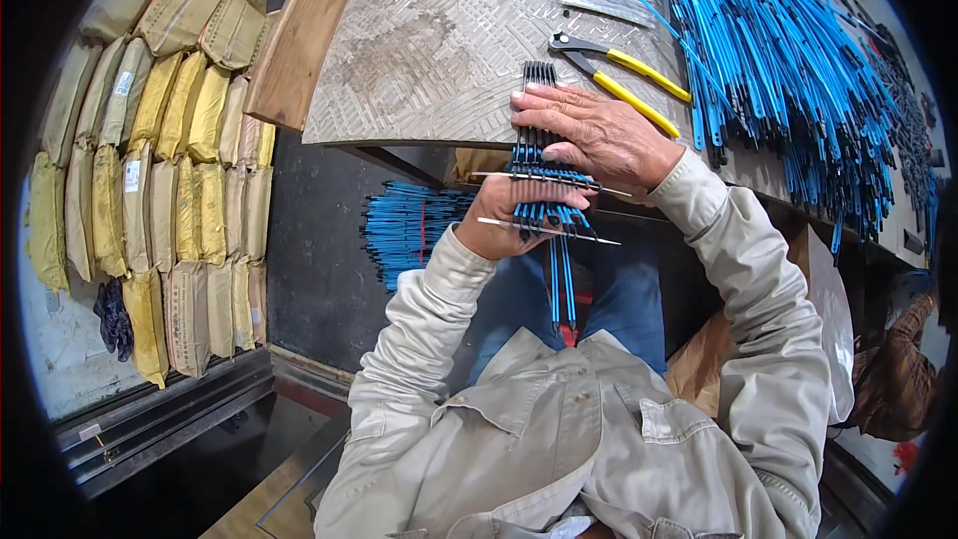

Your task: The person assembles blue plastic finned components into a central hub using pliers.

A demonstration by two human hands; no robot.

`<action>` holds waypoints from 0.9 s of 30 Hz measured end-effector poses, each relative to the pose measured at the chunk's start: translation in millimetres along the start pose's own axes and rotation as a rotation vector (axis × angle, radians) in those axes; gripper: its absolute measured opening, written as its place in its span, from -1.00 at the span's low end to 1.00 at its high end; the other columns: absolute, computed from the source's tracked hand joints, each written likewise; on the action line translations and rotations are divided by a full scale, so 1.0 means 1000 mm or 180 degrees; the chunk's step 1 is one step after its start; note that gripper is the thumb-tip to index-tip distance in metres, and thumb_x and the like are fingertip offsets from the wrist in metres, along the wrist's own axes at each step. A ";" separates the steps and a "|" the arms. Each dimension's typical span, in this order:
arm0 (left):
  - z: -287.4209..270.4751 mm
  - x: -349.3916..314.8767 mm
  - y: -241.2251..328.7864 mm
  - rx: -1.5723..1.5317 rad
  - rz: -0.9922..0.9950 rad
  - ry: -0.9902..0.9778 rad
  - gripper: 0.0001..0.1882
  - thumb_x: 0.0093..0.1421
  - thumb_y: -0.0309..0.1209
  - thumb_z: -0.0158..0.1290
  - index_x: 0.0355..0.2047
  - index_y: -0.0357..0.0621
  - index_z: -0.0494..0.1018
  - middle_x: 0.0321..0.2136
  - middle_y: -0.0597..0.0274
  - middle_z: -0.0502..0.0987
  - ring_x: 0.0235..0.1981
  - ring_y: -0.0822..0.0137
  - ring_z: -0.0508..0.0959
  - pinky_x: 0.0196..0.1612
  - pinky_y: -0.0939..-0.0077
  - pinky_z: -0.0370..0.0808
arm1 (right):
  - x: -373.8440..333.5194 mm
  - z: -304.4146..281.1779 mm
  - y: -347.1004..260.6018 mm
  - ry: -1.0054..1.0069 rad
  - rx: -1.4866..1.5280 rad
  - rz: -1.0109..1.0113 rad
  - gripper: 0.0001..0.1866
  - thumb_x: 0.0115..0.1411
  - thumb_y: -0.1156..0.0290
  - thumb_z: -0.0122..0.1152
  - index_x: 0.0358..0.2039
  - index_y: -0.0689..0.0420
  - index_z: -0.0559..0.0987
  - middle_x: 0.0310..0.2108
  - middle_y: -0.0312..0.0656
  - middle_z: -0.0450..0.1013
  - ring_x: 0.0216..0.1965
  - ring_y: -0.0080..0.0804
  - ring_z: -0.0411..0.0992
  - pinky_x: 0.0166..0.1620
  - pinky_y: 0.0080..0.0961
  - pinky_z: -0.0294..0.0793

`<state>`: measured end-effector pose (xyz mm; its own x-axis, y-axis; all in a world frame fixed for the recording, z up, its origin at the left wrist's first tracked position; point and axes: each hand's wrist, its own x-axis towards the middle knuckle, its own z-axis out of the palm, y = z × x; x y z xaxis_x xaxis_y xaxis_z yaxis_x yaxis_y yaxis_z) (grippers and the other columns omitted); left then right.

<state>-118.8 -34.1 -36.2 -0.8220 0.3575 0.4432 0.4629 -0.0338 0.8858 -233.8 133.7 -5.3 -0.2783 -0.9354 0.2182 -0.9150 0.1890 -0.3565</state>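
My left hand (519, 202) is wrapped around a bundle of thin blue strips with black ends (527, 150). The bundle stands out beyond my fingers toward the worktable, and a few strips hang below toward my lap. Two thin pale rods (589, 237) cross the bundle, one above and one below my left fingers. Over the bundle's upper part lies my right hand (597, 130), its fingers stretched flat across the strips and touching them. Just beyond it, yellow-handled cutting pliers (639, 100) rest on the worktable.
The worktable (399, 70) has a worn, patterned top and a wooden side board (304, 40). A large heap of blue strips (788, 60) covers its right side. More strips (409, 230) lie low at left. Wrapped yellow packages (190, 120) are stacked at far left.
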 end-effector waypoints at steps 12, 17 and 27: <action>-0.035 0.007 0.035 0.0271 -0.0584 -0.0936 -0.46 -0.03 -0.48 0.18 0.03 -0.20 0.37 -0.11 0.09 0.49 -0.08 0.30 0.48 0.00 0.42 0.40 | -0.002 0.015 0.013 0.0184 -0.0092 -0.0079 -0.45 0.28 0.01 -0.26 0.15 0.08 0.25 0.19 -0.13 0.15 0.25 -0.23 0.03 0.28 -0.31 -0.04; -0.042 0.001 0.041 0.0768 -0.0419 -0.0879 -0.40 -0.04 -0.41 0.22 0.04 -0.22 0.35 -0.07 0.07 0.47 -0.04 0.32 0.45 0.01 0.41 0.40 | -0.001 0.012 0.011 0.0201 -0.0118 -0.0059 -0.46 0.29 0.01 -0.29 0.13 0.08 0.27 0.20 -0.15 0.14 0.26 -0.25 0.02 0.28 -0.33 -0.04; -0.073 -0.051 0.044 0.0576 -0.0999 -0.0115 -0.22 -0.23 -0.27 0.35 0.04 -0.24 0.34 -0.02 0.05 0.43 0.01 0.24 0.44 0.04 0.37 0.39 | -0.001 0.015 0.012 0.0347 -0.0105 -0.0034 -0.50 0.28 0.03 -0.22 0.09 0.09 0.32 0.17 -0.15 0.19 0.24 -0.25 0.06 0.26 -0.37 0.01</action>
<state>-81.1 -122.1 -9.3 -0.9226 0.3572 0.1455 0.2437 0.2475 0.9377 -240.0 132.8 -23.3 -0.2970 -0.8997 0.3199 -0.9267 0.1907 -0.3239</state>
